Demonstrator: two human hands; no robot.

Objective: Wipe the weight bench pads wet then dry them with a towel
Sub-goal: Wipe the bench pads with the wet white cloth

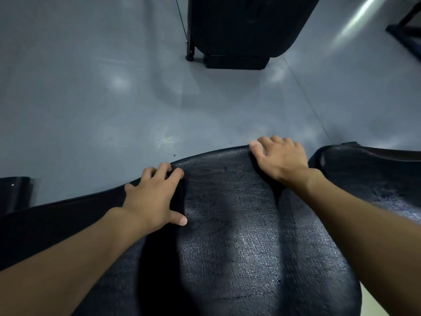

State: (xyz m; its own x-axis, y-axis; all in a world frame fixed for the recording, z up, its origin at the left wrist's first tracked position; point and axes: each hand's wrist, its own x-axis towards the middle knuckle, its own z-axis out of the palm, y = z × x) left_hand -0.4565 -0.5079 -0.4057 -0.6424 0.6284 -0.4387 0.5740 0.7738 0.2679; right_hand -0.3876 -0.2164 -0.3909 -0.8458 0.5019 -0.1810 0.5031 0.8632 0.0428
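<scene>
A wide black bench pad (239,236) with a rough, worn surface fills the lower half of the view. My left hand (155,197) rests on its far edge, with bent fingertips on the rim and the thumb spread out on top. My right hand (280,156) is further right on the same far edge; its fingers curl over the rim and their tips are hidden, while the thumb lies on the pad. A second black pad (369,179) adjoins on the right. I see no cloth or towel; the dark patch beside my left hand looks like shadow.
Grey glossy floor (114,99) lies beyond the pad. A large black padded machine part (246,26) on a base stands at the top centre, with a thin black post (190,49) beside it. Dark equipment pieces sit at the far left (13,192) and top right (407,30).
</scene>
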